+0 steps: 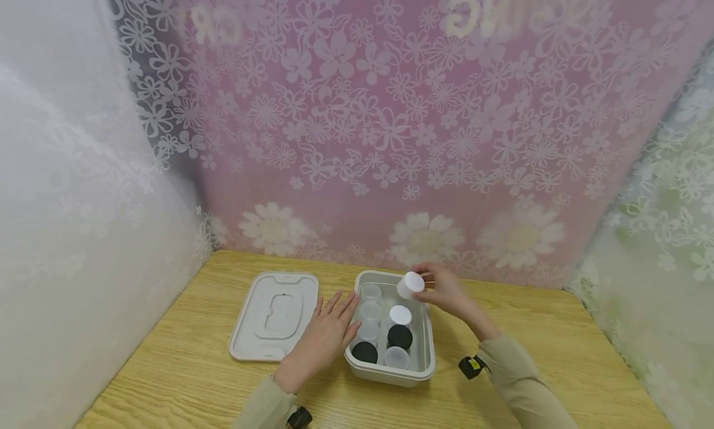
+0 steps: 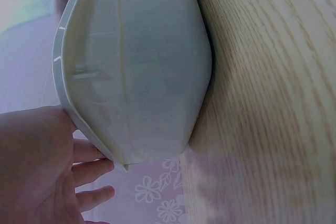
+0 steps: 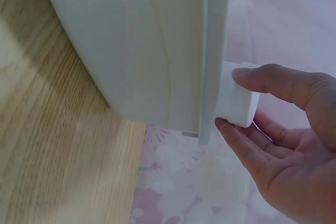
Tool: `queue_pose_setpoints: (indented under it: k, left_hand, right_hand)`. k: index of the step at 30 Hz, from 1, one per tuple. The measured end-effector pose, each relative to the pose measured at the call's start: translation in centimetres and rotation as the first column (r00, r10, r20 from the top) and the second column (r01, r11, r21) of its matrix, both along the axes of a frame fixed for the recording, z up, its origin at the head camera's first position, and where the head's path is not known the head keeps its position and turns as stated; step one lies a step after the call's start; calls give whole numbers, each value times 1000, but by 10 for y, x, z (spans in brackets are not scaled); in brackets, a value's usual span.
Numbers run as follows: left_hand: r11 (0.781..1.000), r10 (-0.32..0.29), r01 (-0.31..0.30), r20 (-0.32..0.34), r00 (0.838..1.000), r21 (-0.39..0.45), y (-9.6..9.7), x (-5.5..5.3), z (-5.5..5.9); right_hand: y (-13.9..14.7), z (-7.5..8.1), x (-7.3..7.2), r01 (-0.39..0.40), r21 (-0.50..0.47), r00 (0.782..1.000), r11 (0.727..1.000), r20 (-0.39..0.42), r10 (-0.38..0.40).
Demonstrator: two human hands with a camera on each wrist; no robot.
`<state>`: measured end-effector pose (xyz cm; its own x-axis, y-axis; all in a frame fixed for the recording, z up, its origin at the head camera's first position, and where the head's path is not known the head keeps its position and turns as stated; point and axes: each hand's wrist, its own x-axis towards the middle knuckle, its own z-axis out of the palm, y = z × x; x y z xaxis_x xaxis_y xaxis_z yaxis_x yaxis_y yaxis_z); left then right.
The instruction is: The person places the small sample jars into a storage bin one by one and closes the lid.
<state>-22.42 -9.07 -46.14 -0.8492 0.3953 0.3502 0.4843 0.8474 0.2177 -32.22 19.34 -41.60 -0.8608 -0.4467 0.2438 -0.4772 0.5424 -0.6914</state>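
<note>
My right hand (image 1: 446, 292) pinches a small white-capped jar (image 1: 411, 284) between thumb and fingers, over the far right corner of a white plastic bin (image 1: 362, 370). In the right wrist view the jar (image 3: 236, 95) shows at the bin's rim, thumb on one side and fingers on the other. My left hand (image 1: 329, 330) rests with spread, straight fingers on the bin's left rim; the left wrist view shows its fingers (image 2: 92, 174) at that rim. Inside the bin stand two rows of jars: clear-lidded ones (image 1: 396, 358), a white-capped one (image 1: 400, 315) and black-capped ones (image 1: 400, 337).
A white bin lid (image 1: 256, 336) lies flat on the wooden table (image 1: 530, 354), left of the bin. A pink flowered curtain (image 1: 357, 137) hangs behind the table, with pale sheets at both sides. Each wrist wears a small black camera (image 1: 471, 367).
</note>
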Motion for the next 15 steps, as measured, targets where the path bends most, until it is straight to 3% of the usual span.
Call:
queue_pose_setpoints:
  k: [5, 10, 15]
  left_hand:
    - [1000, -5, 5, -7, 1000, 2, 0, 1, 2]
    - [1000, -4, 4, -3, 1000, -1, 0, 2, 3]
    - [1000, 0, 0, 5, 1000, -2, 0, 2, 2]
  right_hand:
    - [-8, -6, -7, -26, 117, 998, 993, -61, 33]
    - [-16, -9, -10, 12, 262, 984, 965, -177, 35]
    - [-20, -9, -8, 16, 305, 975, 952, -217, 53]
